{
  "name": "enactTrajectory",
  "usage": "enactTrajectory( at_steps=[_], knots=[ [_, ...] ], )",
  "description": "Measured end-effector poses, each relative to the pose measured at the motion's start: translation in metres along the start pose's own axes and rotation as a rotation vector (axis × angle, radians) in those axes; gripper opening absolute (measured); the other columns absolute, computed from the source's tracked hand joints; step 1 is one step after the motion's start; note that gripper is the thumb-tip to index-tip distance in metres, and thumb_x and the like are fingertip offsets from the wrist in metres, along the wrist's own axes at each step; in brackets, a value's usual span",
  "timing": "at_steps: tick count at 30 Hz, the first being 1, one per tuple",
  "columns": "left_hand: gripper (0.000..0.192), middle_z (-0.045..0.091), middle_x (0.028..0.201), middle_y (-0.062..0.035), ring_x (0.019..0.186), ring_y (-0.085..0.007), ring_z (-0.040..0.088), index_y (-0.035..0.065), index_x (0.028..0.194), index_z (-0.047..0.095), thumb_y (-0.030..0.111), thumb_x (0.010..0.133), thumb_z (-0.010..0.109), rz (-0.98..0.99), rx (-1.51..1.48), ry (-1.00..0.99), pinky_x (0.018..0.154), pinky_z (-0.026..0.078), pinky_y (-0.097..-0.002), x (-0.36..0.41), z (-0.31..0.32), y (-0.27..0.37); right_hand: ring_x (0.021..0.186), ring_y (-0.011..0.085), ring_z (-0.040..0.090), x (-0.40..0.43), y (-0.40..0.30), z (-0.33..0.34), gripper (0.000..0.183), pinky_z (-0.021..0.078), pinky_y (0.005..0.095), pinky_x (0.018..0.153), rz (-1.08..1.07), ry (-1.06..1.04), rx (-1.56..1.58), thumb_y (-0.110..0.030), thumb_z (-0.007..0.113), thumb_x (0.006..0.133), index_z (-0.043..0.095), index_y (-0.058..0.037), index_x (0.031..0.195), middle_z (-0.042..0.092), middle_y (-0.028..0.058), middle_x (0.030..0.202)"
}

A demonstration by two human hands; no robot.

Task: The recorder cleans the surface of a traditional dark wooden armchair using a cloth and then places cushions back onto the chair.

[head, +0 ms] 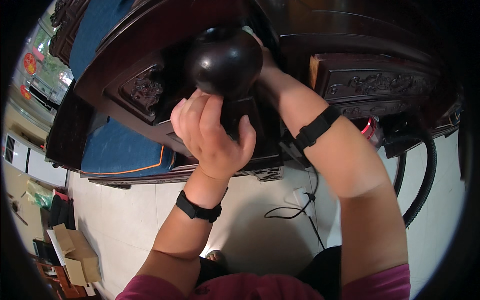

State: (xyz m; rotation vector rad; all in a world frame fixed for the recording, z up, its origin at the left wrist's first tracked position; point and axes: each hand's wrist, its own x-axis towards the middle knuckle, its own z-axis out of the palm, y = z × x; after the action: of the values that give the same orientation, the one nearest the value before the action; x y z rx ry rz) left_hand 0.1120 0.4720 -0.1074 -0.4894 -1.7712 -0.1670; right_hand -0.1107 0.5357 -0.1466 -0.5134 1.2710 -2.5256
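Observation:
A glossy dark wooden ball (225,65) stands on the end of a carved wooden sofa's armrest (123,71). My left hand (213,131) is at its lower front, fingertips touching the underside and thumb held apart. Behind the ball's right side reaches my right hand (267,60), its fingers mostly hidden. A small bit of pale cloth (247,30) shows at those fingers, against the ball's far upper side. Both forearms wear black straps.
A blue seat cushion (123,150) with orange piping lies at left. Carved wooden panels (378,80) stand at right, near a black ribbed hose (425,187). A power strip (301,197) and cable lie on the tiled floor. An open cardboard box (80,255) sits lower left.

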Motion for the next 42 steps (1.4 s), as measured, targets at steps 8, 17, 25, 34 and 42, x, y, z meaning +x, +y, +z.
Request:
enactTrajectory(
  at_steps=[8, 17, 25, 34, 42],
  knots=[
    [0.058, 0.052, 0.108, -0.0168, 0.102, -0.0320, 0.050, -0.0007, 0.116, 0.047, 0.013, 0.062, 0.066, -0.006, -0.002, 0.040, 0.089, 0.034, -0.0476, -0.002, 0.001, 0.000, 0.119, 0.0268, 0.042, -0.104, -0.013, 0.016, 0.055, 0.0309, 0.0373, 0.102, 0.196, -0.057, -0.042, -0.040, 0.038, 0.093, 0.032, -0.0099, 0.138, 0.039, 0.0142, 0.137],
    [0.057, 0.052, 0.108, -0.0183, 0.102, -0.0326, 0.049, -0.0028, 0.115, 0.046, 0.010, 0.062, 0.064, -0.060, 0.023, 0.034, 0.092, 0.031, -0.0481, 0.005, -0.003, 0.006, 0.119, 0.0252, 0.042, -0.197, -0.019, 0.046, 0.043, 0.0301, 0.0350, 0.100, 0.031, 0.175, -0.237, -0.023, 0.039, 0.095, 0.035, -0.0027, 0.132, 0.045, 0.0164, 0.129],
    [0.054, 0.052, 0.109, -0.0187, 0.102, -0.0381, 0.046, -0.0011, 0.112, 0.046, 0.002, 0.061, 0.063, -0.094, -0.031, -0.053, 0.093, 0.032, -0.0466, 0.010, -0.019, 0.014, 0.118, 0.0178, 0.040, -0.231, -0.020, 0.046, 0.042, 0.0295, 0.0309, 0.100, 0.014, 0.111, -0.066, -0.026, 0.037, 0.098, 0.033, -0.0061, 0.135, 0.043, 0.0094, 0.130],
    [0.057, 0.051, 0.112, -0.0196, 0.104, -0.0383, 0.047, -0.0017, 0.117, 0.045, 0.000, 0.062, 0.062, -0.087, -0.060, -0.128, 0.095, 0.032, -0.0459, 0.008, -0.025, 0.014, 0.111, 0.0386, 0.049, -0.215, -0.009, 0.031, 0.044, 0.0385, 0.0387, 0.093, -0.107, 0.228, -0.761, -0.025, 0.042, 0.094, 0.036, 0.0000, 0.130, 0.052, 0.0240, 0.120],
    [0.055, 0.053, 0.111, -0.0158, 0.106, -0.0328, 0.050, -0.0020, 0.116, 0.046, 0.003, 0.063, 0.062, 0.016, -0.024, -0.036, 0.093, 0.033, -0.0467, 0.004, -0.013, -0.003, 0.094, 0.0136, 0.055, -0.286, -0.033, -0.008, 0.028, 0.0450, 0.0280, 0.083, -0.029, 0.207, -0.352, -0.010, 0.045, 0.091, 0.048, -0.0019, 0.118, 0.058, 0.0060, 0.105]
  ],
)
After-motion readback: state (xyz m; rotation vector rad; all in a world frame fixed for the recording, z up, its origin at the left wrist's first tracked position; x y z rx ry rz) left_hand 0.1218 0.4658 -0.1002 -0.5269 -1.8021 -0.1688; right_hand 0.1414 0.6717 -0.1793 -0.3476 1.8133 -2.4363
